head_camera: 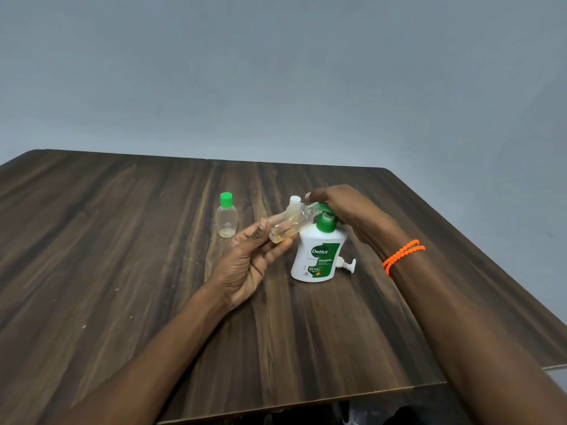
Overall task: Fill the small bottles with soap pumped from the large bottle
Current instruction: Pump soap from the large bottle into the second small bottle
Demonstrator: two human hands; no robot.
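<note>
Left hand (245, 262) gripped a tilted small bottle (288, 223), mouth at the pump (325, 210) of the large bottle (317, 256) mid-table; right hand (340, 210) pressed the pump. Filling appeared underway. Next: likely capping, then the capped bottle (227, 219) toward the far edge.

Capped bottle (227, 216) stands left of pump bottle (317, 254).

Both forearms bare to the frame edge, no sleeves in view. Right wrist: orange beaded bracelet (402, 254), two strands of small round beads lying side by side. Left wrist bare. Both hands (245, 265) ungloved; fingernails cut short, unpainted.
</note>
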